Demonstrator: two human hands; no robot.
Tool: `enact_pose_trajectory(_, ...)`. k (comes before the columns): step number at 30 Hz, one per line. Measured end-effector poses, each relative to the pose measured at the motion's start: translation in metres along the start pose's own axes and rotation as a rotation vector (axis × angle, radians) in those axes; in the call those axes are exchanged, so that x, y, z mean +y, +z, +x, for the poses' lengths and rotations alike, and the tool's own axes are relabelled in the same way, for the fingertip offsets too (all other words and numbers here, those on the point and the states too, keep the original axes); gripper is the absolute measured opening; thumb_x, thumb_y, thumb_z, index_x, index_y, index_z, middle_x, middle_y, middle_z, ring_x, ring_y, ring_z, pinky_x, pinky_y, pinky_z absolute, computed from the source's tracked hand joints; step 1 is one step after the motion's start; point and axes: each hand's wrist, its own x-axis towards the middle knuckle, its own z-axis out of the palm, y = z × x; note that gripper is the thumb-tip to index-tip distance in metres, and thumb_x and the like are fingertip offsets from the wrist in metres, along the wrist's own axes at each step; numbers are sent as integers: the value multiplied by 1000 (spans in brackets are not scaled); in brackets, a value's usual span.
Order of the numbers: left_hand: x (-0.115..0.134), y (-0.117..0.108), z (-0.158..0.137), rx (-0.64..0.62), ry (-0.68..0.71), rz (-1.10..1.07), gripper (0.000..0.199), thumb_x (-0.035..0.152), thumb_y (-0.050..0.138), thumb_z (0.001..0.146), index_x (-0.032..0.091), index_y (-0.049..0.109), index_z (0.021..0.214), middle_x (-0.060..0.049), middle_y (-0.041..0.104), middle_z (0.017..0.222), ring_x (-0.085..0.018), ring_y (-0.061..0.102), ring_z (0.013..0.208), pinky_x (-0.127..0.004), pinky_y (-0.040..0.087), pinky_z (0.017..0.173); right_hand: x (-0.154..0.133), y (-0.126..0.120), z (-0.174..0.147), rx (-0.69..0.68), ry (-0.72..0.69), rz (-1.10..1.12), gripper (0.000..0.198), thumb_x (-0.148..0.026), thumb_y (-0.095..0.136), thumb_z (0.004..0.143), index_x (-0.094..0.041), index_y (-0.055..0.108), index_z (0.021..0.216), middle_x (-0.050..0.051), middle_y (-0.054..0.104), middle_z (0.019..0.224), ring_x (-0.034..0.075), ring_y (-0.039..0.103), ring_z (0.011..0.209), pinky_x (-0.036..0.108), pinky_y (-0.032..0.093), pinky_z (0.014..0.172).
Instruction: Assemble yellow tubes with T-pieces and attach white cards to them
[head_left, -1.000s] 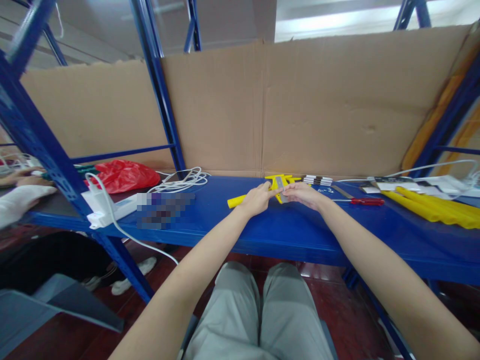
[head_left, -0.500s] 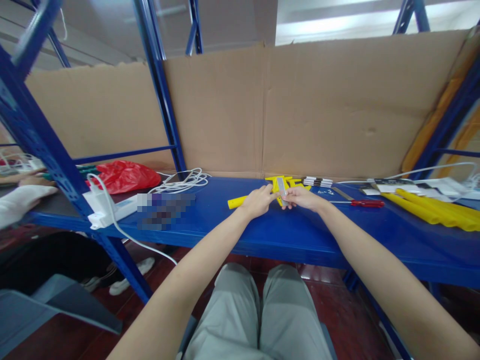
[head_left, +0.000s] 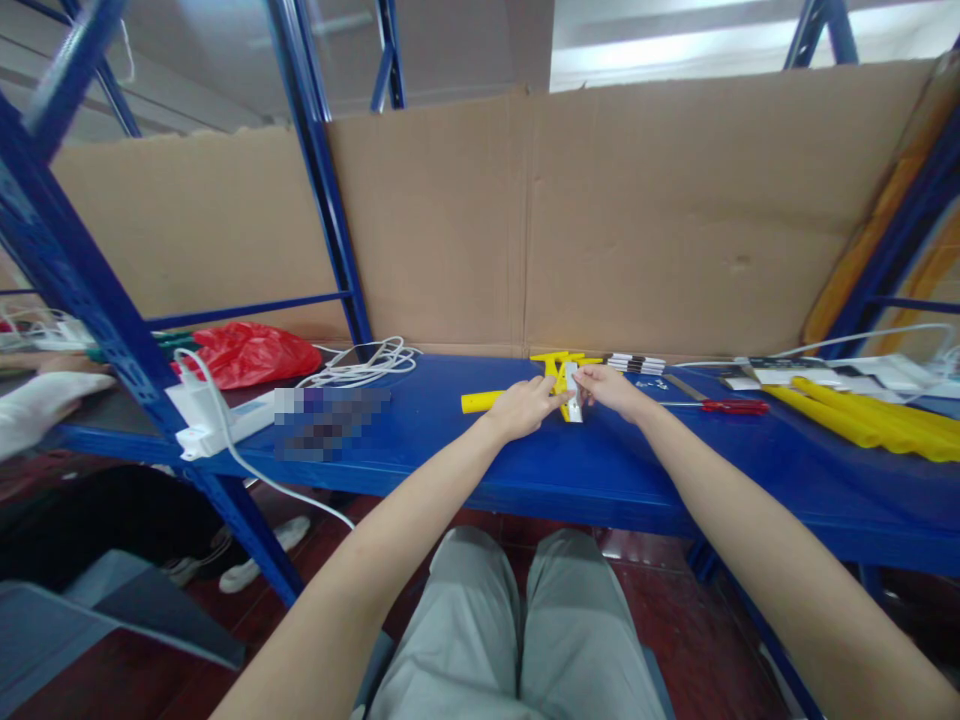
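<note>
A small flat white strip (head_left: 574,393) stands upright between my two hands over the blue shelf. My right hand (head_left: 609,390) pinches its right edge between thumb and fingers. From the left, my left hand (head_left: 523,407) closes on the strip's lower part with its fingertips. Yellow plastic pieces (head_left: 556,360) lie just behind the strip, partly covered by it and my fingers. A yellow cylindrical piece (head_left: 481,402) sticks out to the left of my left hand; its right end is hidden under that hand.
Right of my hands lie a red-handled screwdriver (head_left: 733,407), stacked black-and-white pieces (head_left: 636,363) and yellow tubes (head_left: 870,415). A white power strip (head_left: 217,428), coiled white cable (head_left: 375,362) and red plastic bag (head_left: 251,352) are at left. Another person's sleeve (head_left: 45,405) shows far left.
The strip has turned from a grey face to a white one and shifted slightly right. My left hand has moved a little right, along with the yellow cylindrical piece.
</note>
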Motion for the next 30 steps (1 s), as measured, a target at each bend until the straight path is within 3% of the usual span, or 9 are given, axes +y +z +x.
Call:
enact_pose_trajectory(7, 1, -2, 0, -6, -1, 23, 58, 3, 39, 87, 27, 42, 140, -12, 54, 117, -23, 56, 103, -37, 49, 85, -3, 1, -1, 30, 96, 152, 24, -23, 56, 86, -18, 56, 62, -1, 57, 56, 10, 49, 51, 21, 41, 53)
enact_pose_trajectory(14, 2, -2, 0, -10, 5, 23, 61, 3, 41, 87, 27, 39, 142, -12, 54, 116, -22, 56, 104, -35, 49, 85, -5, -1, -2, 27, 68, 64, 26, -19, 55, 86, -18, 58, 60, 1, 59, 55, 11, 51, 51, 23, 42, 54)
enact_pose_trajectory(18, 2, -3, 0, -7, 2, 43, 61, 2, 41, 86, 26, 39, 142, -12, 54, 117, -23, 56, 105, -36, 49, 86, -3, 0, -2, 34, 76, 89, 24, -26, 60, 83, -18, 59, 61, 1, 59, 57, 11, 50, 51, 24, 42, 54)
enact_pose_trajectory(26, 4, -4, -1, 16, -2, 19, 61, 2, 39, 87, 25, 37, 143, -13, 52, 123, -23, 55, 108, -38, 50, 88, -1, -1, 2, 79, -14, 30, 25, -26, 60, 77, -17, 56, 55, -4, 52, 49, 9, 46, 48, 22, 38, 51)
enact_pose_trajectory(30, 5, -5, -1, 35, -31, -6, 60, 3, 39, 87, 23, 37, 144, -13, 52, 124, -23, 54, 110, -37, 49, 89, -7, -1, 0, 119, 11, -11, 29, -26, 59, 78, -17, 55, 51, -4, 51, 46, 9, 45, 45, 22, 36, 49)
